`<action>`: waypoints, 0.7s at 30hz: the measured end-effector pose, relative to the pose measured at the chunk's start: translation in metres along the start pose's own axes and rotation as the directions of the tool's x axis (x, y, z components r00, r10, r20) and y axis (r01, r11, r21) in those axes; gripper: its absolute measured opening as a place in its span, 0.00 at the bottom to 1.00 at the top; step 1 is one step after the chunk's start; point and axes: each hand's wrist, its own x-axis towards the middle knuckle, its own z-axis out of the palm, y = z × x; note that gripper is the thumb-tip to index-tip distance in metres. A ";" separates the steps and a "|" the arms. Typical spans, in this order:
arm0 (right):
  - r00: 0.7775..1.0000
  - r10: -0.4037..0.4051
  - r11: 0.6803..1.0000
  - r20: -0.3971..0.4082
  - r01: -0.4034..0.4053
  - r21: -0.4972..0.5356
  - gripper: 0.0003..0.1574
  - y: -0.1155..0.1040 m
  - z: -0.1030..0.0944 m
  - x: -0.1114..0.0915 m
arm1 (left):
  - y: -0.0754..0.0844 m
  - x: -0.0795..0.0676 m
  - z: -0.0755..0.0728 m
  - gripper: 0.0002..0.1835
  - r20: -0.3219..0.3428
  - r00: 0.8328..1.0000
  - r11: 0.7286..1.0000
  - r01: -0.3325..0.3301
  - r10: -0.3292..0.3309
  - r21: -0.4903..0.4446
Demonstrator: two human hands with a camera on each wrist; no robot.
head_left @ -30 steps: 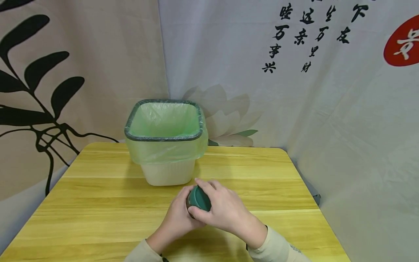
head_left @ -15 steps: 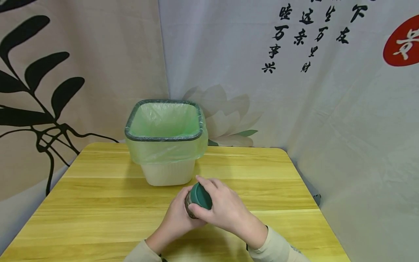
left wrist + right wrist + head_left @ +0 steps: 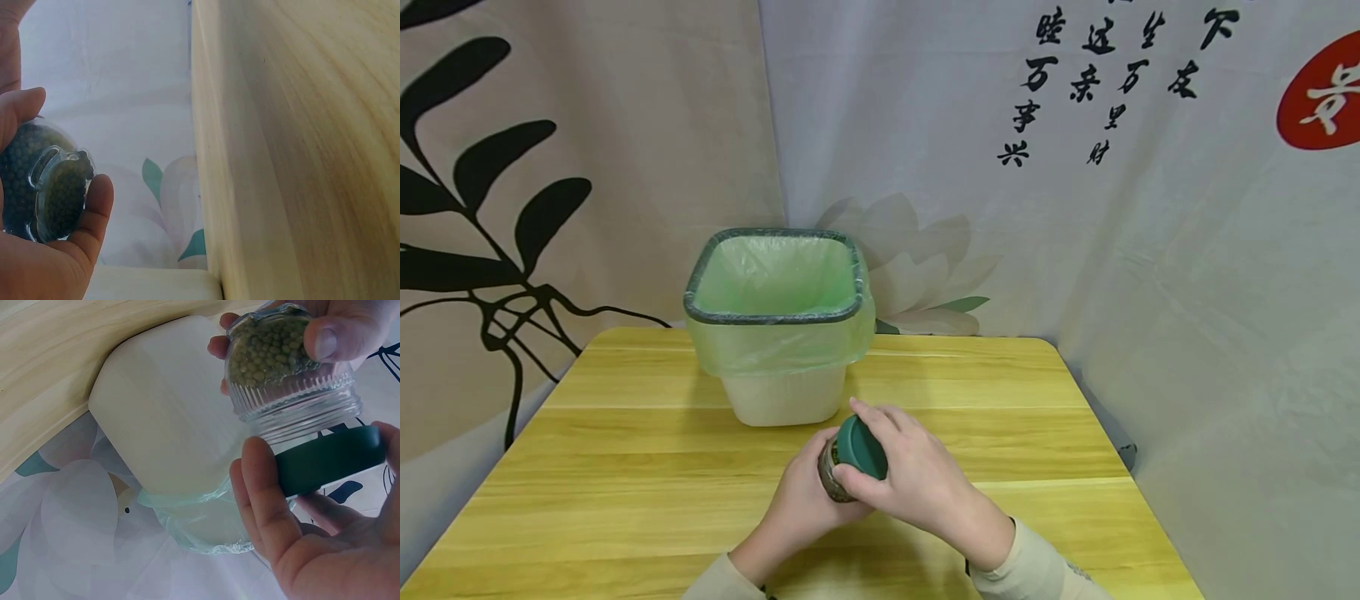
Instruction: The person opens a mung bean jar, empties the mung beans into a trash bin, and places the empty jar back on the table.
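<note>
At the lower centre of the head view, the left hand (image 3: pixel 801 500) is clamped round a clear glass jar (image 3: pixel 290 384) (small green beans (image 3: pixel 265 353) show through its wall), while the right hand (image 3: pixel 925 479) grips a dark green lid (image 3: pixel 861 448) by its edge. The lid is tilted at the jar's mouth, the screw threads exposed. Below them spreads a wooden table (image 3: pixel 625 500). Farther back, left of centre, stands a white bin (image 3: pixel 786 400) with a green liner (image 3: pixel 775 350) over its rim. Behind hangs pale cloth (image 3: pixel 910 108), dark leaves (image 3: pixel 552 221) printed at upper left.
</note>
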 end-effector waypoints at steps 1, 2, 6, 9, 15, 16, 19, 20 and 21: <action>1.000 -0.006 1.000 -0.005 0.006 0.000 0.45 0.000 0.000 0.000 | 0.000 0.000 0.000 0.49 -0.002 1.000 1.000 -0.001 0.001 0.000; 1.000 -0.012 1.000 -0.011 0.012 -0.002 0.45 0.000 0.000 0.000 | 0.000 -0.001 0.000 0.49 -0.003 1.000 1.000 -0.002 0.002 -0.002; 0.999 -0.033 0.999 -0.035 0.032 -0.006 0.46 0.001 0.000 -0.001 | 0.000 -0.002 -0.001 0.49 -0.007 1.000 1.000 -0.004 0.004 -0.010; 0.998 -0.036 0.999 -0.044 0.036 -0.001 0.46 0.001 0.000 -0.001 | 0.001 -0.002 -0.002 0.49 -0.011 1.000 1.000 0.000 0.000 -0.021; 0.998 -0.034 0.999 -0.049 0.035 0.008 0.46 0.001 0.000 -0.002 | 0.002 -0.003 -0.003 0.49 -0.018 1.000 1.000 0.003 -0.004 -0.025; 0.998 -0.034 0.999 -0.050 0.034 0.008 0.46 0.001 0.000 -0.002 | 0.002 -0.003 -0.003 0.49 -0.021 1.000 1.000 0.000 0.000 -0.021; 0.998 -0.027 1.000 -0.053 0.028 0.007 0.45 0.000 0.000 -0.001 | 0.002 -0.003 -0.003 0.48 -0.032 0.999 1.000 -0.011 0.011 -0.009; 0.998 -0.024 1.000 -0.053 0.024 0.008 0.46 0.000 0.000 -0.001 | 0.001 -0.003 -0.003 0.48 -0.036 0.999 1.000 -0.013 0.013 -0.006; 0.998 -0.022 1.000 -0.054 0.022 0.009 0.46 0.000 0.000 -0.002 | 0.001 -0.003 -0.003 0.48 -0.038 0.999 1.000 -0.015 0.015 -0.003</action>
